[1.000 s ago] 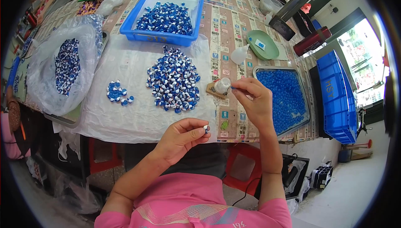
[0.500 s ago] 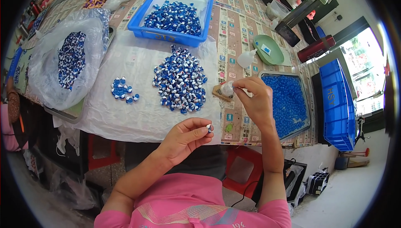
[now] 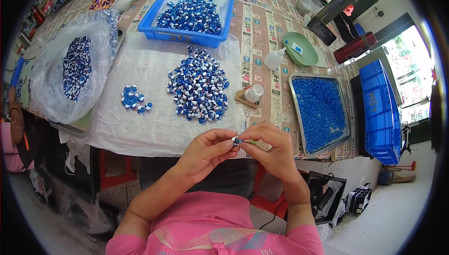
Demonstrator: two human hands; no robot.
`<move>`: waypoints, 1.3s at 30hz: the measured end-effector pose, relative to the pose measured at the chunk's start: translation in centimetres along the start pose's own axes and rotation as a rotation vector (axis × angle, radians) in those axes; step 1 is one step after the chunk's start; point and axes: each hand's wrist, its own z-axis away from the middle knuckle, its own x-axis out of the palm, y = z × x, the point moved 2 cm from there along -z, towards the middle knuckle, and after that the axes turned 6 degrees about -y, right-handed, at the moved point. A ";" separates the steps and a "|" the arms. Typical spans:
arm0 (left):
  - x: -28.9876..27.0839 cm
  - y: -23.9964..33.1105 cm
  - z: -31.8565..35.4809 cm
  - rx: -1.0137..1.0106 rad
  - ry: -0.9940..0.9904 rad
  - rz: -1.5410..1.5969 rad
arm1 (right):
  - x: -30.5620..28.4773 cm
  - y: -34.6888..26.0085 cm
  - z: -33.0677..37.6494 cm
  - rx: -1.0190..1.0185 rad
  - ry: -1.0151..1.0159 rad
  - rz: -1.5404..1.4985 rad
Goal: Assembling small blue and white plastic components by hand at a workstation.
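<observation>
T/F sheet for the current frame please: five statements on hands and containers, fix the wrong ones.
1. The left hand holds a small blue-and-white bead. True.
2. The right hand is at the small clear container. False: the right hand has its fingers at the bead.
3. The silver rectangular metal tray holds translucent blue beads. True.
4. The blue rectangular plastic tray is empty. False: the plastic tray holds blue and white pieces.
5. The pale green oval dish holds a white card. True.

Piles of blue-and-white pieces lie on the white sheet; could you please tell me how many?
2: a large pile in front of the blue bin, and a small pile to the left of the large one. None seems hidden.
</observation>
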 end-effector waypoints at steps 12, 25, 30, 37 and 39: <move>-0.1 -0.8 0.3 -0.012 0.031 -0.066 | -0.2 1.2 0.6 -0.003 -0.047 -0.112; -0.1 -0.1 0.6 -0.108 0.025 0.002 | -0.1 0.8 0.0 -0.079 -0.092 -0.165; -0.3 -0.1 0.4 -0.087 0.043 -0.034 | 0.2 1.2 0.1 -0.073 -0.099 -0.163; -0.2 0.6 1.0 -0.078 0.054 -0.026 | 0.6 1.0 0.0 -0.107 -0.087 -0.156; -0.4 0.7 1.3 -0.089 -0.019 0.045 | 0.7 0.4 -0.1 -0.131 -0.097 -0.150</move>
